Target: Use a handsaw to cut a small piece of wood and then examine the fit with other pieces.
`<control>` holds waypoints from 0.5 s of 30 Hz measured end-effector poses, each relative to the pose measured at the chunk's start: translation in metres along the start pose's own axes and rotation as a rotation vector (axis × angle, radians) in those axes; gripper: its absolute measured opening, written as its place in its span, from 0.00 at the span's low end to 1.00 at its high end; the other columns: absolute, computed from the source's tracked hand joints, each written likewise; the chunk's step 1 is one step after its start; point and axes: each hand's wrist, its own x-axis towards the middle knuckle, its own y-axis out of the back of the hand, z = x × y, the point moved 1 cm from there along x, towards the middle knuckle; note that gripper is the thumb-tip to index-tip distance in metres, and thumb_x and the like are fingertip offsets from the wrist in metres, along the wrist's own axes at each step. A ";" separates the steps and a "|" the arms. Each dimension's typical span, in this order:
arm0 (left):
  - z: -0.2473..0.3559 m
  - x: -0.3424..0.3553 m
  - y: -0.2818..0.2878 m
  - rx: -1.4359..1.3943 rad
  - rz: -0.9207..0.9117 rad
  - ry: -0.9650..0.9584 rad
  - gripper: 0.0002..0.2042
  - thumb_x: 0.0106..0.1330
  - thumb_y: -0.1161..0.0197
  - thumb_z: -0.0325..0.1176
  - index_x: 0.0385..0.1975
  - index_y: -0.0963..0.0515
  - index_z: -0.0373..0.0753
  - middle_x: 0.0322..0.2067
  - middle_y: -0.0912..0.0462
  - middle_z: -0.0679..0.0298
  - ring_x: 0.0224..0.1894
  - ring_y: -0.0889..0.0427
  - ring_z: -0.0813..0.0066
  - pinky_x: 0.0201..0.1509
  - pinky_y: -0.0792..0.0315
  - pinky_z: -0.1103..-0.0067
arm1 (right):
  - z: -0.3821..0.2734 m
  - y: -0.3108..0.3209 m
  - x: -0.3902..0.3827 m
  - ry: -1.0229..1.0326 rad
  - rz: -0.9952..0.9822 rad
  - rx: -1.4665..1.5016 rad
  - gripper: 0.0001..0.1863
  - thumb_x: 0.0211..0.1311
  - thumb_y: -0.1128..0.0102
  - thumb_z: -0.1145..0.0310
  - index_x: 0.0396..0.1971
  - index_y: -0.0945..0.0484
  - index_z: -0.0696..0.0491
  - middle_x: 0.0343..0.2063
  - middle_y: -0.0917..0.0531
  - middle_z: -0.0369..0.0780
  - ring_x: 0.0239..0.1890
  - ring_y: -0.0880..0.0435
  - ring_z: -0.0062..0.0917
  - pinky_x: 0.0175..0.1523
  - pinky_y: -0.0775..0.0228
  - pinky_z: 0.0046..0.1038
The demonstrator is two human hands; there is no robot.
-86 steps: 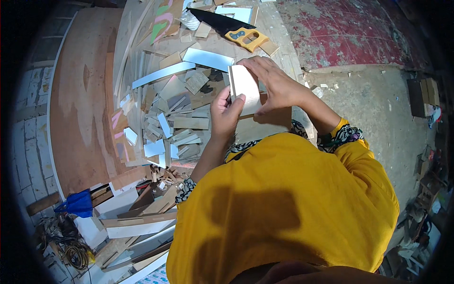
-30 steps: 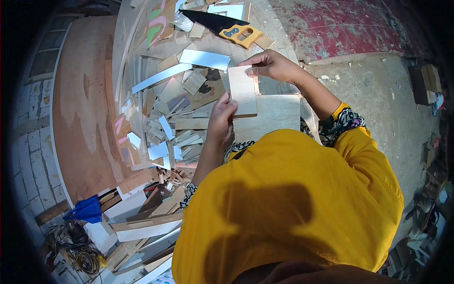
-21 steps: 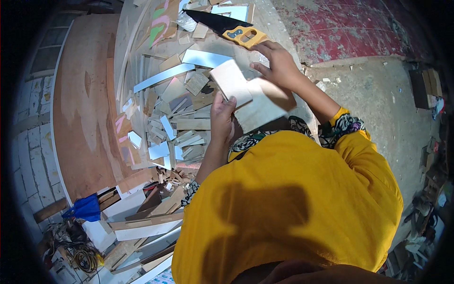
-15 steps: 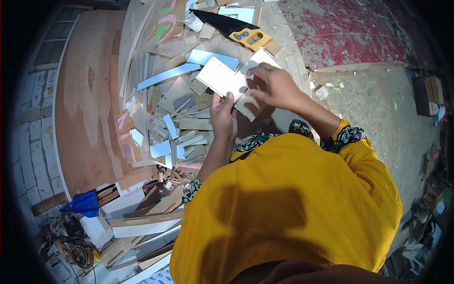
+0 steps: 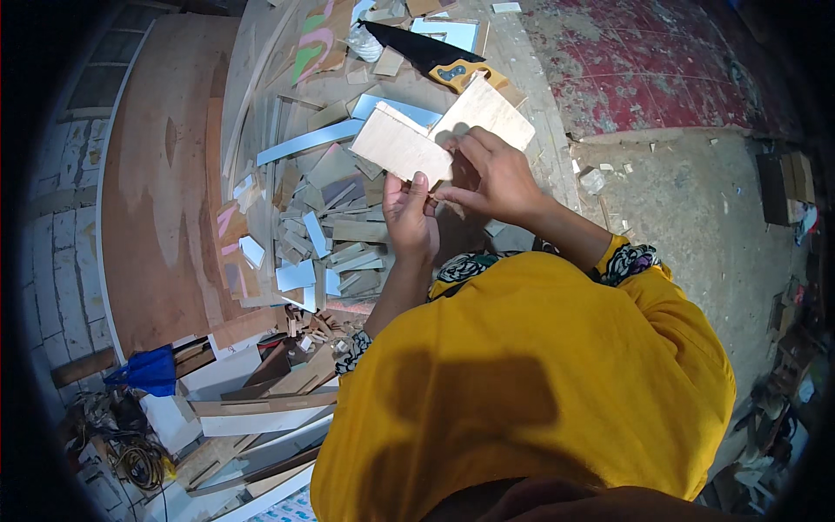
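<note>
My left hand is closed on the lower edge of a pale rectangular wooden board, thumb on the near face. A second pale wooden board slants up to the right beside it. The two boards meet or overlap near the middle, but whether they are joined I cannot tell. My right hand has its fingers curled at the second board's lower edge, with the thumb reaching toward the first board's lower corner. Part of its grip is hidden. Beyond the boards lies a handsaw with a black blade and yellow handle.
Wood offcuts and light-blue strips litter the bench to the left. A large brown plywood sheet stands farther left. Boards and a blue bag lie at lower left. Concrete floor with scattered chips is at right.
The second board has turned and risen, its far corner now nearer the saw handle. My right hand has drawn slightly down and left, fingers closer together. The first board has tilted and shifted slightly left.
</note>
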 end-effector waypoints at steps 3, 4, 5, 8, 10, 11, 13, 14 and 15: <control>0.002 0.001 0.007 -0.032 0.017 0.007 0.20 0.67 0.51 0.26 0.58 0.41 0.33 0.52 0.30 0.56 0.52 0.27 0.68 0.54 0.32 0.73 | 0.007 0.009 -0.001 0.072 0.005 -0.024 0.25 0.44 0.32 0.56 0.40 0.25 0.55 0.35 0.25 0.43 0.37 0.23 0.37 0.39 0.30 0.32; 0.003 0.002 0.010 -0.034 0.026 0.023 0.20 0.66 0.52 0.26 0.58 0.41 0.32 0.52 0.30 0.55 0.53 0.28 0.66 0.56 0.34 0.72 | 0.009 0.014 0.001 0.090 0.064 -0.072 0.23 0.45 0.33 0.57 0.39 0.24 0.54 0.36 0.25 0.43 0.38 0.24 0.37 0.40 0.30 0.33; 0.003 0.002 0.012 -0.036 0.029 0.025 0.20 0.66 0.52 0.26 0.58 0.41 0.32 0.52 0.30 0.55 0.53 0.28 0.66 0.56 0.34 0.72 | 0.010 0.020 0.003 0.108 0.122 -0.121 0.20 0.45 0.33 0.58 0.37 0.23 0.54 0.36 0.25 0.42 0.40 0.25 0.37 0.42 0.31 0.33; 0.005 0.002 0.015 -0.022 0.054 0.065 0.20 0.66 0.52 0.26 0.57 0.42 0.31 0.53 0.30 0.55 0.53 0.28 0.66 0.58 0.35 0.72 | 0.020 0.030 0.005 0.085 0.140 -0.197 0.20 0.46 0.34 0.62 0.39 0.23 0.54 0.40 0.25 0.43 0.44 0.26 0.38 0.47 0.33 0.35; 0.003 0.002 0.017 -0.004 0.058 0.098 0.20 0.66 0.51 0.27 0.57 0.41 0.31 0.52 0.30 0.54 0.53 0.28 0.67 0.58 0.35 0.73 | 0.029 0.033 0.005 0.044 0.144 -0.211 0.19 0.46 0.34 0.64 0.40 0.23 0.53 0.43 0.25 0.44 0.45 0.27 0.39 0.49 0.34 0.36; 0.002 0.001 0.018 -0.006 0.058 0.100 0.20 0.66 0.51 0.27 0.57 0.41 0.31 0.52 0.30 0.54 0.53 0.28 0.67 0.58 0.35 0.73 | 0.029 0.035 0.003 0.042 0.143 -0.214 0.19 0.46 0.34 0.64 0.40 0.23 0.53 0.43 0.25 0.44 0.45 0.27 0.39 0.49 0.34 0.36; 0.001 0.001 0.020 0.019 0.036 0.103 0.20 0.66 0.50 0.27 0.57 0.41 0.31 0.52 0.30 0.55 0.52 0.28 0.68 0.56 0.35 0.74 | 0.030 0.036 0.002 0.044 0.150 -0.273 0.19 0.47 0.35 0.65 0.42 0.23 0.50 0.44 0.26 0.43 0.48 0.28 0.38 0.52 0.37 0.36; 0.001 0.001 0.021 0.018 0.035 0.104 0.20 0.66 0.50 0.27 0.57 0.41 0.31 0.52 0.30 0.55 0.52 0.28 0.68 0.56 0.35 0.74 | 0.028 0.036 0.002 0.043 0.150 -0.274 0.19 0.47 0.35 0.65 0.42 0.23 0.50 0.44 0.26 0.43 0.48 0.28 0.38 0.52 0.37 0.36; 0.001 0.000 0.021 0.053 0.000 0.097 0.20 0.65 0.49 0.27 0.57 0.41 0.31 0.52 0.30 0.55 0.52 0.28 0.68 0.56 0.35 0.74 | 0.022 0.036 0.004 0.109 0.131 -0.270 0.18 0.48 0.36 0.65 0.42 0.22 0.48 0.45 0.26 0.42 0.49 0.29 0.37 0.54 0.40 0.39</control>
